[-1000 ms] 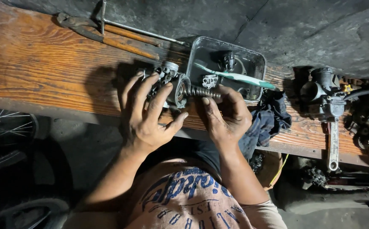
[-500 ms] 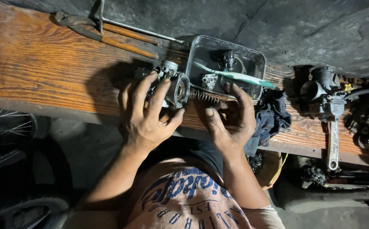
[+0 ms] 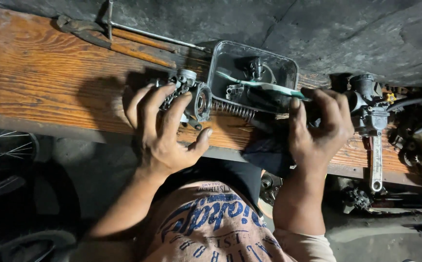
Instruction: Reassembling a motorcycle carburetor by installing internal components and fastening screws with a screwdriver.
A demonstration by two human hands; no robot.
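My left hand (image 3: 165, 128) grips a grey metal carburettor (image 3: 191, 97) resting on the wooden bench (image 3: 41, 82), fingers wrapped over its top. A coil spring (image 3: 232, 110) sticks out of the carburettor's right side and lies along the bench. My right hand (image 3: 320, 126) is at the right end of a clear plastic tray (image 3: 220, 56). Its thumb and fingers close around the handle end of a green and white toothbrush (image 3: 259, 86) lying across the tray. A dark blue cloth (image 3: 264, 145) lies under that hand.
Small metal parts sit inside the tray. Pliers and long-handled tools (image 3: 123, 43) lie at the bench's back left. Another metal engine part (image 3: 366, 104) and a wrench (image 3: 376, 165) are at the right. A bicycle wheel (image 3: 2, 160) is below on the left.
My right hand has left the spring and the carburettor and moved right to the toothbrush's handle end. The spring now lies bare on the bench. My left hand keeps hold of the carburettor.
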